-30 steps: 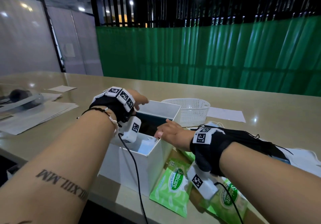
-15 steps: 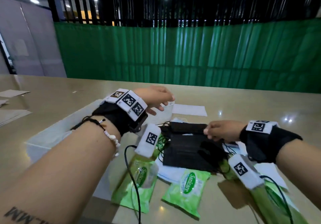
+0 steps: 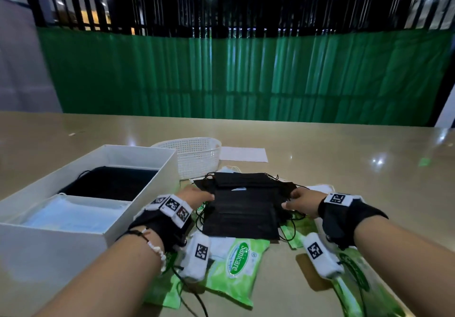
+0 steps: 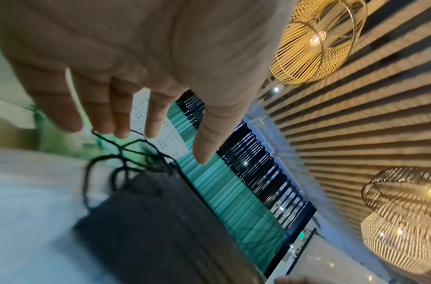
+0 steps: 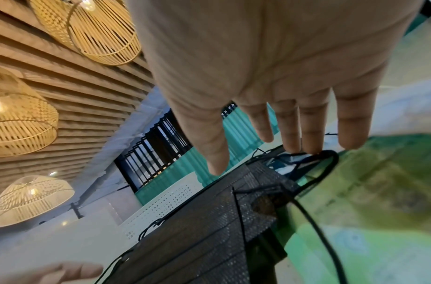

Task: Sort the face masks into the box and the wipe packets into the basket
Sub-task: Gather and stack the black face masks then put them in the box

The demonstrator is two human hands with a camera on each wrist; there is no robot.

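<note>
a pile of black pleated face masks [image 3: 242,208] is lying on the beige table [image 3: 344,169], just to the right of the white cardboard box [image 3: 138,159] and in front of the white perforated plastic basket [image 3: 197,154]. the left hand [image 3: 194,197] is being placed at the left edge of the pile and the right hand [image 3: 301,202] at its right edge. in both wrist views the fingers are being kept nearly straight and a little spread – nothing is being gripped; the right fingertips [image 5: 311,148] are touching a black ear loop, while for the left fingers [image 4: 120,123] it cannot be told whether the loops are being touched or only approached. inside the box, black masks are lying in the far compartment and light blue masks [image 3: 73,214] in the near one. green wipe packets [image 3: 235,265] are lying on the table under and in front of the pile – one is partly covered by the masks. a white sheet of paper [image 3: 243,154] is lying just beside the basket.
</note>
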